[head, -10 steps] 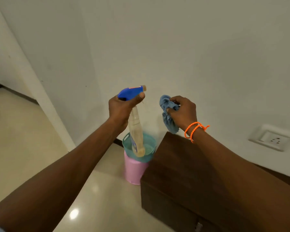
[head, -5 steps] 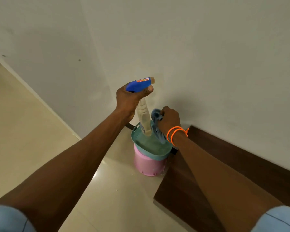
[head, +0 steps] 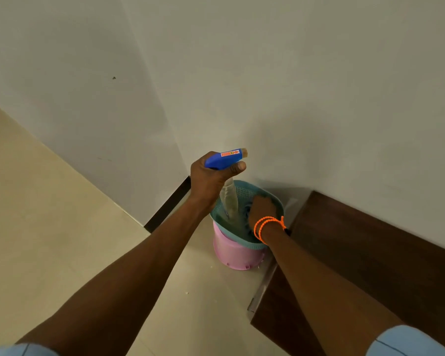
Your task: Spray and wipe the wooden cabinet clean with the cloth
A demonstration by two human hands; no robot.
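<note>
My left hand [head: 211, 179] grips a spray bottle [head: 230, 195] by its blue trigger head, and the clear body hangs down into a teal mesh basket [head: 244, 190]. My right hand [head: 262, 209], with orange bands at the wrist, reaches down inside that basket. A bit of the blue cloth [head: 247, 211] shows by its fingers, which look closed on it. The dark wooden cabinet [head: 370, 253] stands at the right against the wall, with its top bare.
The teal basket sits on a pink bin [head: 235, 255] on the cream tiled floor [head: 49, 240], in the corner between two pale walls. A dark skirting strip [head: 168, 204] runs along the wall's foot left of the bin.
Both hands moved from above the cabinet's corner down to the basket. The bottle's body and the cloth have gone into the basket. The view tilted down and closer.
</note>
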